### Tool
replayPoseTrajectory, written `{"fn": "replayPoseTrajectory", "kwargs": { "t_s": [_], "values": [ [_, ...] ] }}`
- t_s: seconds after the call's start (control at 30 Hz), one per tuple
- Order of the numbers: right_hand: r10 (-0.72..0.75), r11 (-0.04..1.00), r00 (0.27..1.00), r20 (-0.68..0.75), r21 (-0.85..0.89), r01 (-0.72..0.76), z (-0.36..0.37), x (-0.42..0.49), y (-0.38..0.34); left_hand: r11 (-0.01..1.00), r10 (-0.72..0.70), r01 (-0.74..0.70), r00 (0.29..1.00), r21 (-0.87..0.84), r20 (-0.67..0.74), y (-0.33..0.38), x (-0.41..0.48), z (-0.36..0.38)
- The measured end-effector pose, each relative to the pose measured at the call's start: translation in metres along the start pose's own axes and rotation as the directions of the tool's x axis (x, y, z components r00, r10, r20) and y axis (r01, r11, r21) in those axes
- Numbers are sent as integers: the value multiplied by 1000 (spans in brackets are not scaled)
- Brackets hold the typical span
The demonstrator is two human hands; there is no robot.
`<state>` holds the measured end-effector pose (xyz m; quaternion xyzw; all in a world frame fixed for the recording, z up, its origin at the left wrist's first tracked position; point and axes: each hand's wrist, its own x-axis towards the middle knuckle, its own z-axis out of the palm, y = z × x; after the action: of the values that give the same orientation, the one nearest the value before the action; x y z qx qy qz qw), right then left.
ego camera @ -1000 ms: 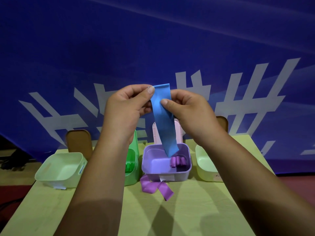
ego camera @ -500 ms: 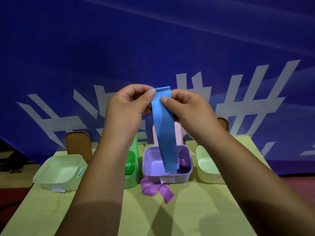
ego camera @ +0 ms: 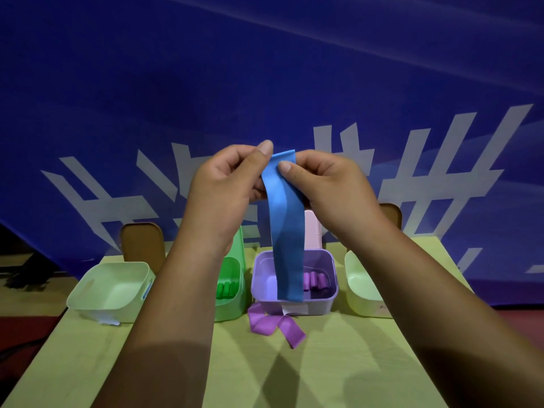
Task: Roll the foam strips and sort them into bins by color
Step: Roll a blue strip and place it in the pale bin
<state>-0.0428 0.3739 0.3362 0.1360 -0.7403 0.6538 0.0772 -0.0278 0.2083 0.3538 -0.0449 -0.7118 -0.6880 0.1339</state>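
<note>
A long blue foam strip [ego camera: 287, 231] hangs straight down in front of me, its top end raised above the table. My left hand [ego camera: 223, 189] pinches the strip's top left edge and my right hand [ego camera: 329, 187] pinches its top right edge, thumbs toward me. Behind the strip's lower end stands a purple bin [ego camera: 323, 301] with several rolled purple strips [ego camera: 315, 280]. A green bin [ego camera: 232, 290], partly hidden by my left forearm, holds rolled green strips [ego camera: 226, 288]. A loose purple strip [ego camera: 273, 323] lies unrolled on the table before the purple bin.
A pale green bin [ego camera: 112, 290] sits at the left of the yellow-green table [ego camera: 323, 372] and another pale bin [ego camera: 362, 287] at the right, half behind my right forearm. Brown lids [ego camera: 141, 245] and a pink lid lean behind the bins. A blue banner fills the background.
The strip has straightened and now hangs lower, its bottom end reaching the purple bin's front wall. My hands have hardly moved.
</note>
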Motion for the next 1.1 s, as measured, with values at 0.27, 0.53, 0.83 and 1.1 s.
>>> {"fn": "replayPoseTrajectory", "kwargs": {
  "t_s": [0.27,0.53,0.83,1.1],
  "values": [
    [85,996,996,10,14,-86,5,-8,-6,991,25,-19,999,135,-47,-1,-6,-6],
    [148,988,988,47,44,-150,10,-19,-9,959,45,-26,997,281,-60,-2,-18,-10],
    [103,995,994,25,7,-104,10,-22,0,979,-11,22,998,201,-56,-4,-25,-12],
    [73,997,996,49,22,-74,5,-25,8,990,-78,80,997,120,-16,-7,-28,-9]
  ]
}}
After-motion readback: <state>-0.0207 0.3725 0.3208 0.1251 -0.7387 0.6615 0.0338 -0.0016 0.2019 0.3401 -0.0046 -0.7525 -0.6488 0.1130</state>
